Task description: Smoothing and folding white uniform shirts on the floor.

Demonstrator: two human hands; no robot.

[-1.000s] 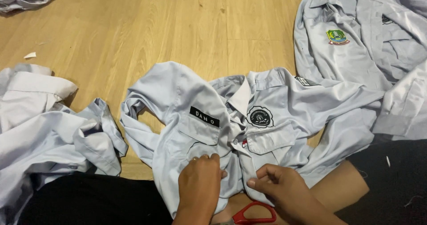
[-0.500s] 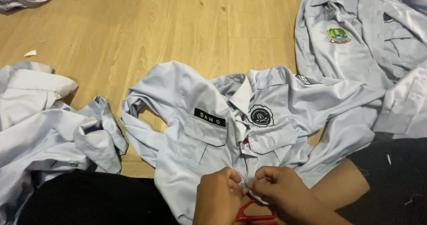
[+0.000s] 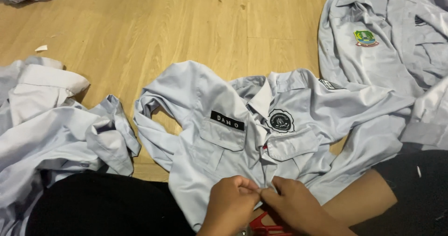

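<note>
Just below the chest pockets of the pale grey shirt (image 3: 219,161) spread across your lap, your left hand (image 3: 228,205) and right hand (image 3: 296,208) meet at the front placket, each pinching the cloth between thumb and fingertips, knuckles nearly touching. Keep both pinches close together and the fabric taut between them, so whatever small bit you are working on sits flat; it is too small to make out, possibly a thread or a button. Under your hands, at the shirt's lower edge, the red-handled scissors (image 3: 266,226) lie ready; mind that the loose cloth does not slide over their blades. Above the pinch, the black name strip (image 3: 227,120) and the round black badge (image 3: 281,121) sit over the two pockets, so pull gently and avoid puckering them. Left of the shirt lies a crumpled heap of similar shirts (image 3: 51,128); beyond its right shoulder another shirt with a coloured crest (image 3: 365,38) lies on the wooden floor (image 3: 154,26).
</note>
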